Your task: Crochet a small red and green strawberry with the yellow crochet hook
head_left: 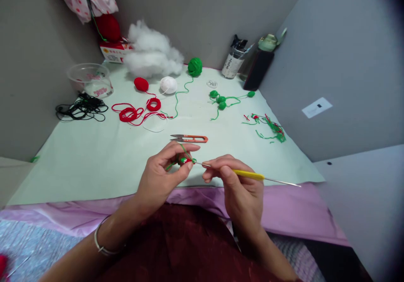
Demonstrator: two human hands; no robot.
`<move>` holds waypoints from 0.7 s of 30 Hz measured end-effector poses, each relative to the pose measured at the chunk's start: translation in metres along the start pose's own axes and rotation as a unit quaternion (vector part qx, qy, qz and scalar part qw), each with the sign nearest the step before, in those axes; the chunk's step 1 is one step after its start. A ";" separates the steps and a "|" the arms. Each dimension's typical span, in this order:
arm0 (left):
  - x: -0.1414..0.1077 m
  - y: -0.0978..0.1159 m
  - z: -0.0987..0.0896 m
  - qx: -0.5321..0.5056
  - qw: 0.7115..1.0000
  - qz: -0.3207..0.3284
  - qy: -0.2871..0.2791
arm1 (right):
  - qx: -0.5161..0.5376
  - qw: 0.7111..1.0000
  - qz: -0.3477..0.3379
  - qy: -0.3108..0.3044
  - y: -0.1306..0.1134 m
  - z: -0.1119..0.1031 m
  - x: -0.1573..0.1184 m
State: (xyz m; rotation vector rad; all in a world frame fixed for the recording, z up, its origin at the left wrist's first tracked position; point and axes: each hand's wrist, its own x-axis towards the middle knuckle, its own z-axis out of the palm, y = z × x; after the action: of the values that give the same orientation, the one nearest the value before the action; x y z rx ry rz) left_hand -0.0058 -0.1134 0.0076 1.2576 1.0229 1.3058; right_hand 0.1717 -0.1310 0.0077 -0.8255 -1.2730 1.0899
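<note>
Between the thumb and fingers of my left hand (166,164) is a small crochet piece (188,160) in red, green and white. A strand of green yarn (184,148) runs up from it by my left index finger. My right hand (238,181) grips a crochet hook (249,174) with a yellow handle, like a pen. The hook's thin metal tip reaches the right side of the crochet piece; whether it is inside a stitch is too small to tell. Just beyond my left fingertips lie orange thread snips (192,139).
Behind are red yarn rings (153,104), a red ball (141,84), a white ball (168,85), a green ball (195,67) and white stuffing (153,54). Black cord (83,107) lies left; green crocheted balls (221,101) and yarn scraps (274,128) right. A dark bottle (259,67) stands at the back.
</note>
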 end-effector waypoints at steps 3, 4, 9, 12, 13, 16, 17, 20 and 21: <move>0.000 0.000 -0.001 -0.020 0.999 -0.025 -0.014 | -0.002 1.000 -0.018 0.005 0.001 0.002 0.000; 0.000 -0.001 -0.001 -0.037 0.998 -0.040 -0.022 | -0.010 1.000 -0.029 0.005 0.001 0.002 0.000; -0.002 -0.005 -0.004 -0.120 0.987 -0.087 -0.056 | -0.058 0.996 -0.063 -0.001 -0.003 0.005 0.000; -0.001 -0.005 -0.003 -0.130 0.986 -0.085 -0.058 | -0.078 0.994 -0.071 -0.004 -0.005 0.004 0.000; -0.001 -0.005 -0.003 -0.129 0.987 -0.081 -0.055 | -0.081 0.994 -0.071 -0.004 -0.005 0.003 0.000; 0.000 -0.005 -0.002 -0.117 0.989 -0.072 -0.050 | -0.082 0.994 -0.070 -0.004 -0.005 0.004 0.000; 0.000 -0.005 -0.001 -0.113 0.990 -0.070 -0.048 | -0.079 0.994 -0.070 -0.002 -0.005 0.004 0.000; -0.001 -0.006 0.001 -0.104 0.992 -0.060 -0.032 | -0.058 0.996 -0.066 0.008 -0.003 0.007 -0.001; -0.002 -0.006 0.003 -0.103 0.993 -0.056 -0.024 | -0.048 0.997 -0.063 0.013 -0.002 0.007 -0.001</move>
State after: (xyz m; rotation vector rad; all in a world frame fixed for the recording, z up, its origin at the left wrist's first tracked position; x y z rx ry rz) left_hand -0.0025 -0.1143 0.0013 1.0551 0.8885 1.2541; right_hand 0.1648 -0.1330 0.0099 -0.8173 -1.3443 0.9208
